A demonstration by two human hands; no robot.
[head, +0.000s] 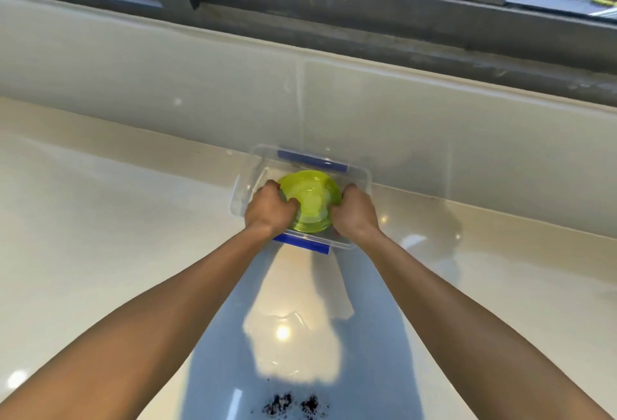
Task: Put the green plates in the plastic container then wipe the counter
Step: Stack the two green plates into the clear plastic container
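Observation:
A stack of translucent green plates (pixel 310 201) sits inside a clear plastic container (pixel 362 176) with blue clips, which stands on the white counter (pixel 100 219) against the back wall. My left hand (pixel 268 209) grips the left rim of the plates. My right hand (pixel 355 214) grips their right rim. Both hands reach down into the container, and the front part of the plates lies between them.
Dark crumbs (pixel 293 404) lie on the counter close to me, at the bottom of the view. A tiled backsplash (pixel 434 125) rises behind the container, with a dark window frame (pixel 367 12) above it.

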